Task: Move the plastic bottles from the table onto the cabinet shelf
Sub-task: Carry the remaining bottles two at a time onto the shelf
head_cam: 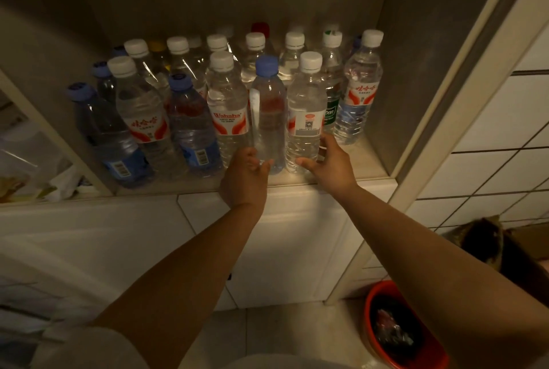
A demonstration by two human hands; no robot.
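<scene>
The cabinet shelf point(368, 171) holds several clear plastic bottles standing upright in rows, with white, blue, red and yellow caps. At the front stands a blue-capped bottle point(269, 113); my left hand point(245, 175) holds its base, fingers on its left side and thumb across the front. Right beside it is a white-capped bottle point(307, 113) with a red-and-white label. My right hand point(331, 162) grips its lower part, thumb in front and fingers round the right side. Both bottles rest on the shelf near its front edge.
White cabinet doors point(297, 249) close the space below the shelf. A red bin point(371, 306) with rubbish stands on the floor at the lower right, beside a tiled wall point(490, 166). A side compartment point(26, 160) on the left holds plastic bags.
</scene>
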